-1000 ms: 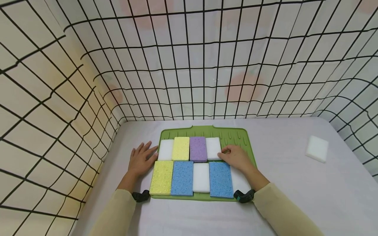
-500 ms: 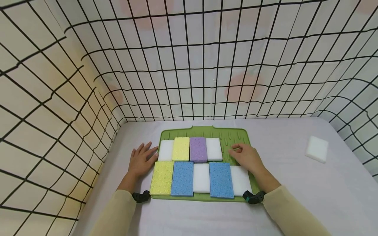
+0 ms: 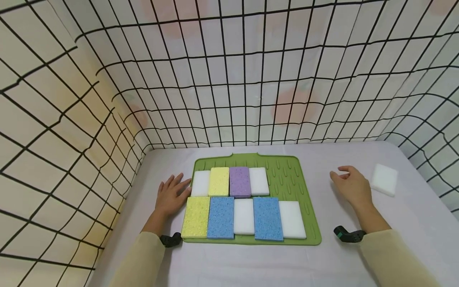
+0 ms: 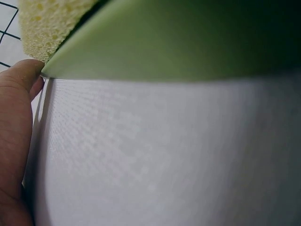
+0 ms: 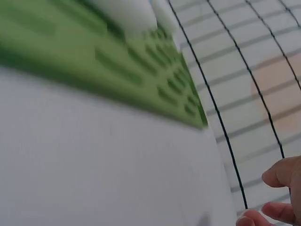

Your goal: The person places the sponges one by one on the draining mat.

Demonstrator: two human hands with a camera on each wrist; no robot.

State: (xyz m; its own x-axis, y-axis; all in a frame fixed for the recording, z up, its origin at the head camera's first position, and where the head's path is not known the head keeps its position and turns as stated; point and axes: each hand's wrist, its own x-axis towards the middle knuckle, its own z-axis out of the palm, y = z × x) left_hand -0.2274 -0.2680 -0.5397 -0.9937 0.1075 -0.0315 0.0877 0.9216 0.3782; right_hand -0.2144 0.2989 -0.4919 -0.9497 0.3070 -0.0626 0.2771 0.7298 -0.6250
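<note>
My left hand [image 3: 172, 196] lies beside the left edge of the green mat [image 3: 288, 175], fingers spread, fingertips at the mat's edge. In the left wrist view its thumb is right under the corner of a yellow sponge [image 4: 51, 28]. My right hand [image 3: 353, 187] is over the table right of the mat, fingers loosely bent, with nothing between thumb and fingers. Nearest to it, a lone white sponge [image 3: 385, 180] lies further right. Two rows of sponges sit on the mat. The back row ends with a purple sponge [image 3: 240, 181] and a white sponge [image 3: 259, 181].
The front row has a yellow sponge [image 3: 196, 217], a blue sponge [image 3: 220, 217], then white, blue and white ones. Black wire mesh [image 3: 244, 83] rises behind the table and along both sides. Pale cloth [image 3: 251, 265] covers the table.
My right hand has let go of the white sponge at the back row's right end and moved right, off the mat, toward the lone white sponge. The left hand has stayed put.
</note>
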